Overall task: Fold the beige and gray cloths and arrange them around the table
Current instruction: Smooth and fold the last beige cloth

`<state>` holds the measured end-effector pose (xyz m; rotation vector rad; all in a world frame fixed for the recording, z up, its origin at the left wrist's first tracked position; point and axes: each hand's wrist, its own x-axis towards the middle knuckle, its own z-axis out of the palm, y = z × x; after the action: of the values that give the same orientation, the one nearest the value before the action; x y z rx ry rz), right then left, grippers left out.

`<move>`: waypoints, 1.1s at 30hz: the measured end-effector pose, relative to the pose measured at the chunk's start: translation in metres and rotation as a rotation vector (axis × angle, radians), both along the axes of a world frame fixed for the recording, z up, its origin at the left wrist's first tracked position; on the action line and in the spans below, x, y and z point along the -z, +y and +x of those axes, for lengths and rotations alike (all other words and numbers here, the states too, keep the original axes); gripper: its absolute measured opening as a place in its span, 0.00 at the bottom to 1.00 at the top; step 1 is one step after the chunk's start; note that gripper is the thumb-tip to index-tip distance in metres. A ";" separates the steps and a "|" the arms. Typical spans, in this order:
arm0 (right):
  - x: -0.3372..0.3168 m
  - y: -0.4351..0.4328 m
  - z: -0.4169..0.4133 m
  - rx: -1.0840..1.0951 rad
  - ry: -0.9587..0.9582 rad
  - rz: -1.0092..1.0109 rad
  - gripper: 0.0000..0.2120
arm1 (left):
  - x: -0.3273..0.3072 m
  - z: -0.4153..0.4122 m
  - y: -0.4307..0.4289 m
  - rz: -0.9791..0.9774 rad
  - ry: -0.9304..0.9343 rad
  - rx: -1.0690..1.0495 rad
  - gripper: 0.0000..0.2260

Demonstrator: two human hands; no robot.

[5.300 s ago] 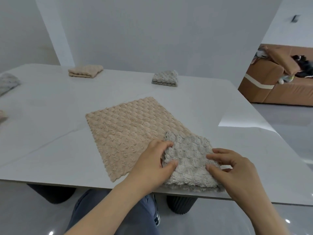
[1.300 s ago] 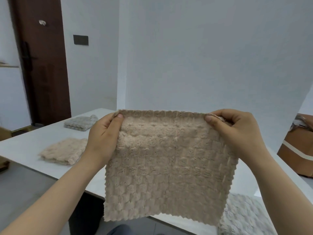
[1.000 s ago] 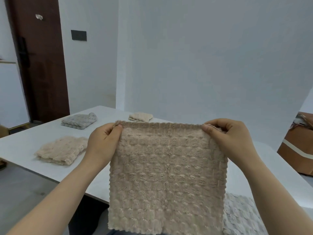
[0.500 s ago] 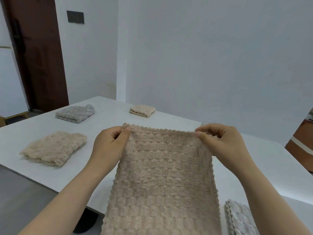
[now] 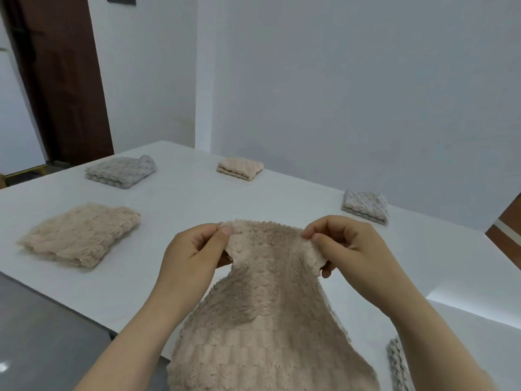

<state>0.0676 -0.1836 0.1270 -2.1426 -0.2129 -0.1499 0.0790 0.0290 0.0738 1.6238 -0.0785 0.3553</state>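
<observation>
Progress: well along. Pinches top corners of beige cloth with left hand and right hand, apart, over near edge of desk. Shows four folded cloths spread across desk, another gray cloth at its near right edge. Leaves this beige one to fold and place.

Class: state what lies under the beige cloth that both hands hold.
The white table passes under the beige cloth; a gray cloth shows at its right. Anything else beneath is covered.

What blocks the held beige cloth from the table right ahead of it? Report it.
Nothing visible. Left hand and right hand pinch the beige cloth over bare table; the folded beige cloth lies well left.
</observation>
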 end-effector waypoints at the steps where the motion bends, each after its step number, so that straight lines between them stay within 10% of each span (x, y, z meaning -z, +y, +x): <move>1: 0.001 0.001 -0.001 -0.010 0.017 0.014 0.12 | 0.002 -0.001 0.000 0.006 0.012 0.015 0.20; 17: 0.001 0.030 -0.017 -0.100 -0.133 0.033 0.04 | -0.013 -0.031 -0.006 -0.114 0.058 0.027 0.02; 33: -0.004 0.053 -0.020 -0.184 -0.240 0.039 0.06 | -0.023 -0.041 0.000 -0.091 -0.023 0.096 0.05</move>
<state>0.0473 -0.1306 0.1310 -2.0522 -0.5401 -0.3011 0.0381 0.0291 0.0973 1.5202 -0.1551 0.2998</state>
